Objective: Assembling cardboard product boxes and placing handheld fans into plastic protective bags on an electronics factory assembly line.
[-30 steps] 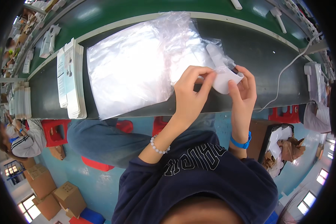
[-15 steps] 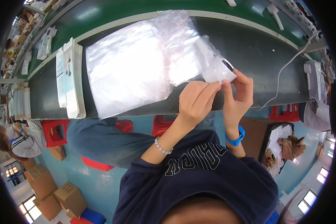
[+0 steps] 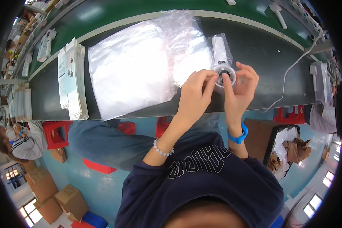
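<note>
A white handled device with a ring-shaped head and a dark centre lies on the dark bench, its handle pointing away from me. Thin clear plastic covers the handle. My left hand pinches at the left rim of the head, fingertips pressed together. On the other side, my right hand has its thumb laid over the head near the dark centre. Its fingers curve around the right side, the index finger raised; their exact contact is partly hidden. Just left of the device lies a broad stack of clear plastic bags.
Folded printed cardboard sleeves stand left of the bags. A white cable crosses the bench at right. Beyond the bench runs a green belt carrying a similar white device. A dark bin with paper scraps stands at lower right.
The device's handle and ring head now show; before, white plastic covered most of it. My right fingers have spread from their pinch, and my left hand has shifted slightly up.
</note>
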A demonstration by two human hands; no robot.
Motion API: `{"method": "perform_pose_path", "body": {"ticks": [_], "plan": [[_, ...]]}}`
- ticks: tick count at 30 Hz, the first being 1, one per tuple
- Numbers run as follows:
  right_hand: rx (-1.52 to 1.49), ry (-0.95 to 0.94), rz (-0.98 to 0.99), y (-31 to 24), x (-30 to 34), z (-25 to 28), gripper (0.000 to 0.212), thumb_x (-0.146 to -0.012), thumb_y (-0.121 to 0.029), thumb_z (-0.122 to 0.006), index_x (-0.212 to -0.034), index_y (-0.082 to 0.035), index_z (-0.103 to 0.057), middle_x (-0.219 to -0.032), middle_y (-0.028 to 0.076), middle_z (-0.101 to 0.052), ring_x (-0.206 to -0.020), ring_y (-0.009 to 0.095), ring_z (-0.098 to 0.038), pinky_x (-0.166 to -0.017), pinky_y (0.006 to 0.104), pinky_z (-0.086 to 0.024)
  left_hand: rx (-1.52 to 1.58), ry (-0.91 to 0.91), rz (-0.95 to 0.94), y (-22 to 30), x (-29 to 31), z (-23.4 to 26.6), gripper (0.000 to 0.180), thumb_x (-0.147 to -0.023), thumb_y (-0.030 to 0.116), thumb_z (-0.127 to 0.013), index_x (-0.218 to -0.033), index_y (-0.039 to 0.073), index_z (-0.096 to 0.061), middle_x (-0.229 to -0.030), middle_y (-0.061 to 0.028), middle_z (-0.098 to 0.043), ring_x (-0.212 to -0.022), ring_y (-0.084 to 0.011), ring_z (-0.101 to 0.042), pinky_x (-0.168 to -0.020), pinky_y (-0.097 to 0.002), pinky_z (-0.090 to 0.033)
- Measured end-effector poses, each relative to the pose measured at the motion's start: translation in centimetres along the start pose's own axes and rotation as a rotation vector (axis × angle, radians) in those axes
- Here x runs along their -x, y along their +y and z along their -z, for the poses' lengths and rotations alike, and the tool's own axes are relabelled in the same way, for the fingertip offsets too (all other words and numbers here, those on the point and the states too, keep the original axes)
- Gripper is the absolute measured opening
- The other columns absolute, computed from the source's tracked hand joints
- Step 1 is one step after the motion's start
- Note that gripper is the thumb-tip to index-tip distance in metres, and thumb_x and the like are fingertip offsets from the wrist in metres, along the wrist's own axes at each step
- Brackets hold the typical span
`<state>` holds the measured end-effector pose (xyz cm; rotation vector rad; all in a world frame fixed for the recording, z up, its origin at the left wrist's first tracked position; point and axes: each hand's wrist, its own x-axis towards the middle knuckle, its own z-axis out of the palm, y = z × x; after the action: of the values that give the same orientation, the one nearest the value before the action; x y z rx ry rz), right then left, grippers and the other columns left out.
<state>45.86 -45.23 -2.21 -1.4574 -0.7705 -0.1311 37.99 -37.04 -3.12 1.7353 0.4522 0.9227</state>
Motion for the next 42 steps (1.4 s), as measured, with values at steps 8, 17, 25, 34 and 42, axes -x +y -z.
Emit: {"method": "perform_pose_path", "body": {"ticks": [8, 17, 25, 34, 42], "plan": [[-0.194, -0.129, -0.218, 1.2, 1.5, 1.9, 0.053, -0.079, 0.012, -0.058, -0.128, 0.0, -0.039, -0.132, 0.016, -0.039, -0.125, 0.026, -0.043, -0.106, 0.0372, -0.032, -0.172, 0.05, 0.001, 0.8, -0.2, 0.2, 0.023, -0.074, 0.008, -0.075, -0.096, 0.006, -0.067, -0.085, -0.0049, -0.057, -0.075, -0.0154, -0.057, -0.063, -0.0265, -0.047], [0.138, -0.192, -0.205, 2.0, 2.9, 2.6, 0.07, -0.072, 0.002, -0.073, -0.134, -0.001, -0.039, -0.116, 0.012, -0.055, -0.111, 0.021, -0.053, -0.098, 0.0327, -0.04, -0.454, 0.002, -0.268, 1.8, -1.8, -1.7, 0.018, -0.069, 0.012, -0.074, -0.085, 0.007, -0.066, -0.084, -0.0025, -0.054, -0.074, -0.0173, -0.053, -0.056, -0.0283, -0.046], [0.278, -0.12, -0.064, 2.8, 3.5, 1.7, 0.072, -0.071, -0.001, -0.076, -0.133, 0.0, -0.039, -0.12, 0.013, -0.054, -0.112, 0.023, -0.053, -0.1, 0.0346, -0.038, -0.737, -0.01, -0.303, 1.8, -1.9, -2.9, 0.01, -0.075, 0.007, -0.067, -0.08, 0.005, -0.058, -0.081, -0.0026, -0.052, -0.074, -0.0182, -0.053, -0.054, -0.0291, -0.047], [0.191, 0.124, -0.039, 2.6, 3.1, 1.6, 0.053, -0.073, -0.001, -0.071, -0.122, -0.001, -0.051, -0.118, 0.011, -0.053, -0.105, 0.022, -0.053, -0.09, 0.0327, -0.044, -0.381, -0.15, -0.546, 1.8, -0.6, -2.4, 0.013, -0.073, 0.005, -0.067, -0.081, 0.006, -0.057, -0.084, -0.0059, -0.054, -0.076, -0.0239, -0.055, -0.06, -0.033, -0.046], [0.4, 0.027, 0.115, 2.1, 0.8, 3.6, 0.038, -0.073, 0.0, -0.066, -0.111, -0.004, -0.062, -0.114, 0.012, -0.052, -0.104, 0.026, -0.052, -0.088, 0.0357, -0.043, 0.132, -0.166, -0.276, 3.5, -1.6, -1.8, 0.008, -0.083, 0.002, -0.062, -0.089, 0.003, -0.057, -0.093, -0.0093, -0.054, -0.072, -0.0194, -0.054, -0.059, -0.0274, -0.044]]}}
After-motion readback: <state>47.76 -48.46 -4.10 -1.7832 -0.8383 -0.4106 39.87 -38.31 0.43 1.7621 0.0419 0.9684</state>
